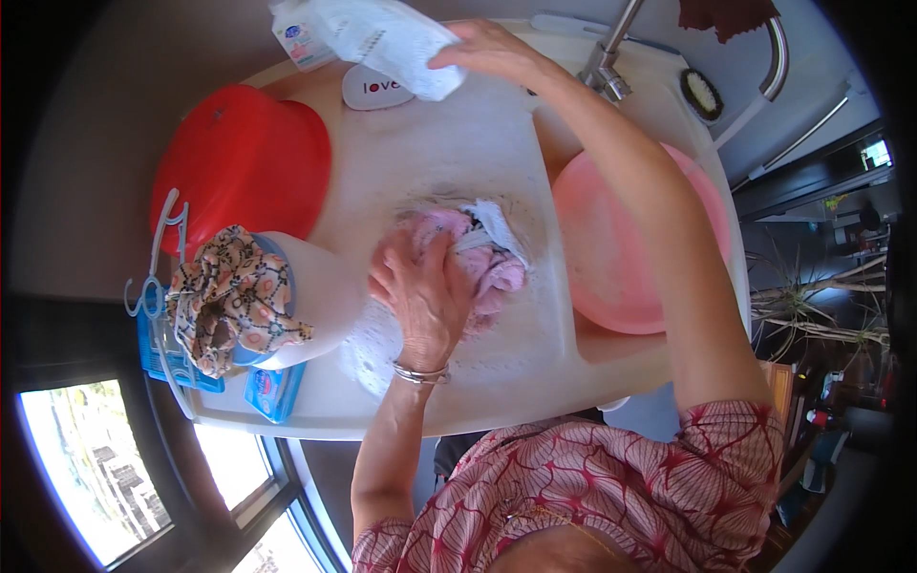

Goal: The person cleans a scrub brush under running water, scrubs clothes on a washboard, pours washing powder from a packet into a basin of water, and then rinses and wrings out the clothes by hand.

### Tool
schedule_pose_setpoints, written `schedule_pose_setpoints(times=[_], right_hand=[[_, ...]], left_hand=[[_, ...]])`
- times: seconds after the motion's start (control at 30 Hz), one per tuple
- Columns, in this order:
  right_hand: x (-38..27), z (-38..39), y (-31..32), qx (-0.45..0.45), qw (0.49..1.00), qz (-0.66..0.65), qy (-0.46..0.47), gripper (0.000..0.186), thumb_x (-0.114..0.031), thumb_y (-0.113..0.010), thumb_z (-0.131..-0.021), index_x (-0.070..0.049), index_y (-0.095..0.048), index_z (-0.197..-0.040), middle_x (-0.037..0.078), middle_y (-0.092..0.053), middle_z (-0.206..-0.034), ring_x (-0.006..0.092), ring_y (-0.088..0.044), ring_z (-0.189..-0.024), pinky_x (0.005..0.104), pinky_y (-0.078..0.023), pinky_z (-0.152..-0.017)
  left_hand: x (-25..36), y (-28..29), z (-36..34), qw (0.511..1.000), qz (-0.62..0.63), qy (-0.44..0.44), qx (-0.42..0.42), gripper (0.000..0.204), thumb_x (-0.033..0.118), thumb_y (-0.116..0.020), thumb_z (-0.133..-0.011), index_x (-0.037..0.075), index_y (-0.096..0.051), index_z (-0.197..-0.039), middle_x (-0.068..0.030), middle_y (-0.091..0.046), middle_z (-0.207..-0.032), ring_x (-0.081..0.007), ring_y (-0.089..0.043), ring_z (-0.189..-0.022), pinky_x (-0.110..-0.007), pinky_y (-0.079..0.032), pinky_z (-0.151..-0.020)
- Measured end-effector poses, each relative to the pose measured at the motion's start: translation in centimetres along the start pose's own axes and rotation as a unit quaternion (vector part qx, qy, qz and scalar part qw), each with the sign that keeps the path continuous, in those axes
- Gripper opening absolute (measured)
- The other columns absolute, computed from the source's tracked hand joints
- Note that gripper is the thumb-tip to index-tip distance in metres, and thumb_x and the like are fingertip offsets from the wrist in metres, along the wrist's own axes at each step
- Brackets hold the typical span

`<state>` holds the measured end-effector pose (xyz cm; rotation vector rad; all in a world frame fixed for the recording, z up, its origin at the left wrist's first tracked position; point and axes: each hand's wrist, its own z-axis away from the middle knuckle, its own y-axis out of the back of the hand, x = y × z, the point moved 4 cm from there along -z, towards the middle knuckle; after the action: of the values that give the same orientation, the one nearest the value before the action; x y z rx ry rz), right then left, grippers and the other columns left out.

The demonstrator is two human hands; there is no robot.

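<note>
My left hand [423,286] rests on a wet bundle of pink and white cloth [495,269], fingers spread and slightly bent, on the sudsy white washing board [415,158] at the middle of the sink unit. At the upper middle, my right hand [468,48] grips a white plastic packet [377,43], raised beside a small white box [299,38] and over a white oval dish [361,90].
A red basin [244,148] and patterned cloth [234,301] on a white container [334,296] stand left, with hangers [167,224] and blue soap packs [272,392]. At right: pink basin [621,267], tap [607,72], brush [702,95]; beyond, plant [812,310].
</note>
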<state>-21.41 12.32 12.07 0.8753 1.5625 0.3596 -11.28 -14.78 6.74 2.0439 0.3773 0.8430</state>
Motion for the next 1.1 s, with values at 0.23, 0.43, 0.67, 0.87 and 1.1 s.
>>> schedule_pose_setpoints(times=[0.23, 0.43, 0.67, 0.87, 1.1], right_hand=[[1.6, 15.2, 6.1, 0.073, 0.991, 0.109, 0.022, 0.037, -0.028, -0.063, -0.073, -0.002, -0.060, -0.100, 0.014, -0.058, -0.093, 0.0282, -0.057, -0.084, 0.0339, -0.045, -0.071], [-0.8, 27.7, 8.7, 0.117, 0.936, 0.310, 0.121, 0.043, -0.003, -0.065, -0.056, -0.010, -0.062, -0.098, 0.006, -0.054, -0.098, 0.0230, -0.055, -0.081, 0.0341, -0.046, -0.066], [1.6, 34.6, 10.1, 0.094, 0.937, 0.332, 0.055, 0.045, 0.002, -0.057, -0.054, -0.009, -0.063, -0.097, 0.008, -0.054, -0.094, 0.0257, -0.052, -0.073, 0.0320, -0.045, -0.059], [1.3, 35.9, 11.0, 0.135, 0.940, 0.301, 0.082, 0.043, -0.001, -0.056, -0.051, -0.007, -0.064, -0.093, 0.008, -0.055, -0.089, 0.0241, -0.049, -0.068, 0.0321, -0.043, -0.055], [2.2, 38.7, 11.6, 0.195, 0.878, 0.406, 0.161, 0.044, -0.004, -0.061, -0.053, -0.014, -0.065, -0.096, 0.001, -0.055, -0.095, 0.0257, -0.049, -0.083, 0.0332, -0.046, -0.066]], left_hand=[[-1.3, -2.5, -13.5, 0.991, 0.077, 0.059, 0.088, 0.035, 0.011, -0.055, -0.073, 0.012, -0.054, -0.108, -0.0141, -0.044, -0.117, -0.0377, -0.041, -0.106, -0.049, -0.034, -0.086], [-9.4, -9.4, -24.5, 0.986, -0.155, -0.006, 0.052, 0.038, 0.010, -0.049, -0.074, 0.013, -0.050, -0.112, -0.0131, -0.045, -0.121, -0.0373, -0.042, -0.110, -0.050, -0.036, -0.088], [-12.5, -12.8, -27.7, 0.972, -0.219, 0.062, -0.055, 0.034, 0.018, -0.048, -0.078, 0.013, -0.049, -0.112, -0.0151, -0.047, -0.120, -0.0344, -0.045, -0.110, -0.049, -0.035, -0.090], [-15.0, -11.4, -28.1, 0.944, -0.301, -0.063, -0.119, 0.028, 0.027, -0.049, -0.081, 0.010, -0.055, -0.103, -0.0162, -0.050, -0.115, -0.0314, -0.054, -0.098, -0.043, -0.045, -0.078], [-2.0, -6.9, -24.5, 0.921, -0.085, -0.349, 0.149, 0.023, 0.013, -0.052, -0.080, 0.012, -0.049, -0.103, -0.0111, -0.061, -0.078, -0.0305, -0.059, -0.057, -0.040, -0.045, -0.044]])
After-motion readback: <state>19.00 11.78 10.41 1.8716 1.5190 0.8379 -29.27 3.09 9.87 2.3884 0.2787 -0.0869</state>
